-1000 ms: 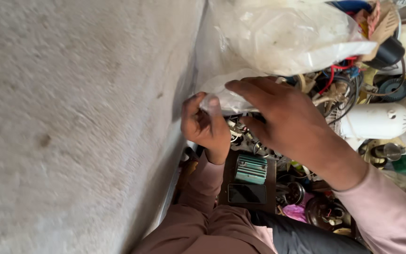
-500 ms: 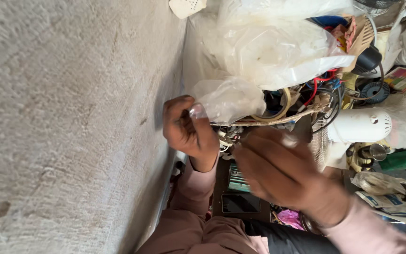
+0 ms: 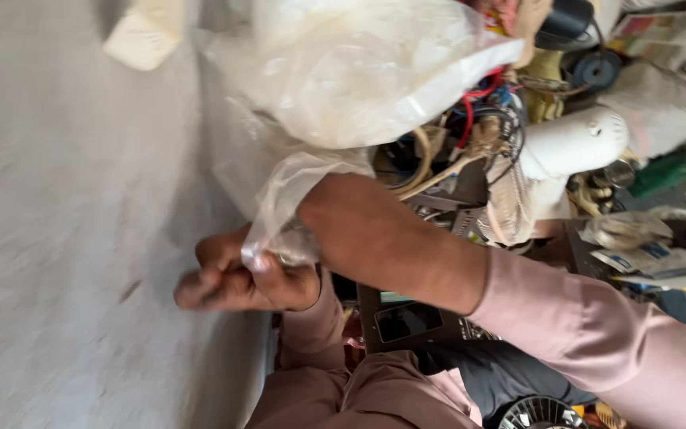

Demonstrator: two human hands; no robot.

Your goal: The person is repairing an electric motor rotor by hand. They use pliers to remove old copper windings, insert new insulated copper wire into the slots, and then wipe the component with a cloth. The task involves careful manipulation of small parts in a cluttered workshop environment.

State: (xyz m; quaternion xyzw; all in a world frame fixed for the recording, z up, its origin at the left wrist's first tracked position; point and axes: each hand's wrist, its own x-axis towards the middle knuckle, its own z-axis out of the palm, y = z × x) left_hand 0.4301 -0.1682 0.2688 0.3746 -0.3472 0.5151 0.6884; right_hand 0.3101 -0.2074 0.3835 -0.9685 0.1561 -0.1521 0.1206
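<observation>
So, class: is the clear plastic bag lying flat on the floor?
No, the left hand pinches the clear plastic bag, holding it up.

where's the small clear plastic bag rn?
Head view, centre-left: the small clear plastic bag hangs just below the large white plastic bag, its lower end pinched in the left hand, beside the right forearm and the grey wall.

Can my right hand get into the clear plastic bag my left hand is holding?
Probably yes. The left hand pinches the clear plastic bag by its edge, and the right hand sits at its mouth with nothing between; plastic hides its fingers.
</observation>
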